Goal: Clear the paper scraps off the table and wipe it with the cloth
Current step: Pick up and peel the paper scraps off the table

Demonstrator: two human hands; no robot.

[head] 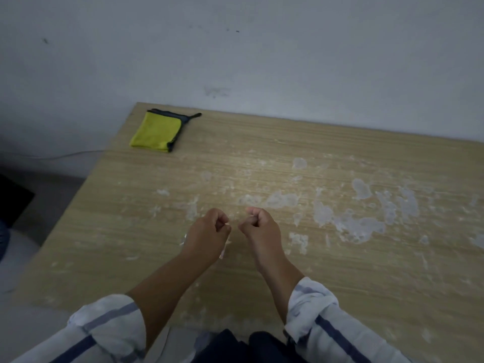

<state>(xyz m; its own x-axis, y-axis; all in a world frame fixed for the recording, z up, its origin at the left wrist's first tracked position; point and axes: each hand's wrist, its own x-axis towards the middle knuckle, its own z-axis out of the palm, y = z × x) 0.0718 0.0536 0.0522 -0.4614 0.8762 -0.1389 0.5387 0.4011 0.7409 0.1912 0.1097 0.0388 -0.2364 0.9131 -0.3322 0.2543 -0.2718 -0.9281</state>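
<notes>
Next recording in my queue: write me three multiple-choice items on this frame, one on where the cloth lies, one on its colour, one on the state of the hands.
1. Where does the cloth lie on the table?
A. Far left corner, near the wall
B. Near right corner
C. Under the left hand

2. What colour is the cloth's main face?
A. Red
B. Yellow, with a dark edge
C. White

3. How are the left hand and the right hand held?
A. Flat, palms down on the table
B. One gripping the cloth
C. Both curled shut, side by side, apart from the cloth

Answers:
1. A: the folded cloth sits at the far left corner by the wall.
2. B: its face is yellow with a dark trim.
3. C: both hands are closed over the pale patches mid-table; the cloth lies untouched.
</notes>
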